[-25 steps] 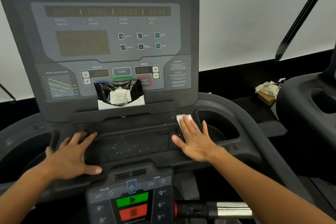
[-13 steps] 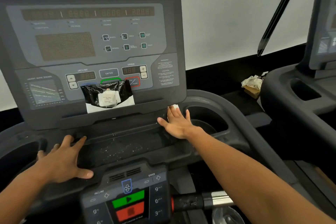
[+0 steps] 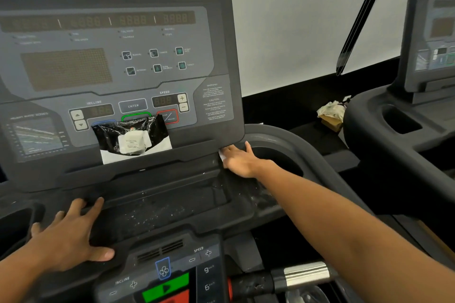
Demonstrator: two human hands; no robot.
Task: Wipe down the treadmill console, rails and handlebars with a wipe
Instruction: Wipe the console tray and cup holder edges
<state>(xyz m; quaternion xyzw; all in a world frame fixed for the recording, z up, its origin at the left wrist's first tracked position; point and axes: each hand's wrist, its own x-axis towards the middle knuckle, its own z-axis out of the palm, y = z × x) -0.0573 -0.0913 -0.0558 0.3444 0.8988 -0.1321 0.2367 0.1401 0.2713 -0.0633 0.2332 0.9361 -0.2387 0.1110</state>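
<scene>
Here the treadmill console [image 3: 115, 61] is big, dark grey, w/ dim number screens and small buttons. Below it sits a flat tray [image 3: 157, 206] w/ little white specks on it. A black and white wipe pack [image 3: 134, 140] leans on the console's ledge. Behind is a pale wall, a black bar [image 3: 359, 17], and a 2nd treadmill [image 3: 403, 125] on the right. Some crumpled stuff [image 3: 331, 113] lies on the floor between them. The wipe [image 3: 222, 155] is small and white, mostly hidden under the right hand [image 3: 242, 160]. That hand presses it w/ flat, straight fingers at the console's bottom right corner, next to the cup holder [image 3: 278, 157]. The left hand [image 3: 71, 236] rests flat, fingers spread, on the tray's left edge, holding nothing.
</scene>
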